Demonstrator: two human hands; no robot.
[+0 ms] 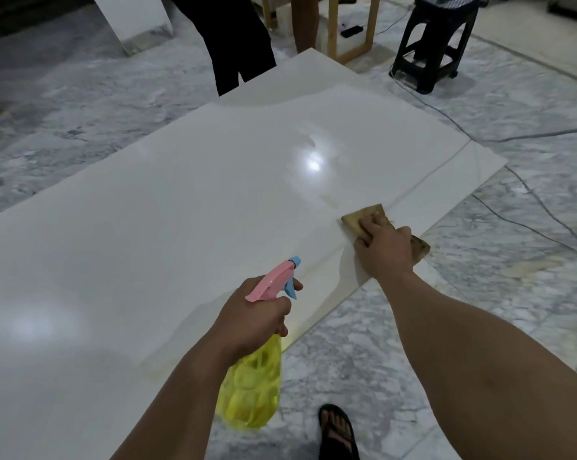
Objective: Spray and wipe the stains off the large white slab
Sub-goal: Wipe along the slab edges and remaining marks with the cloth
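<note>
A person wipes the large glossy white slab (pixel 187 200) lying flat on a grey marbled floor (pixel 479 260).

The right hand (pixel 381 247) presses a stained tan cloth (pixel 363 215) flat near the slab's right edge; the left hand (pixel 257 315) grips a yellow spray bottle with pink head (pixel 250 390). Wiping appears underway; faint yellowish streaks (pixel 330 200) beyond the cloth likely need spraying next.

Left hand (pixel 254 315) grips spray bottle (pixel 252 390); right hand (pixel 381 249) presses cloth (pixel 363 215) on slab (pixel 181 210).

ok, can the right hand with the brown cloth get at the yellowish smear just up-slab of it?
Probably yes: the right hand presses the brown cloth flat on the white slab, and nothing lies between it and the yellowish smear.
</note>
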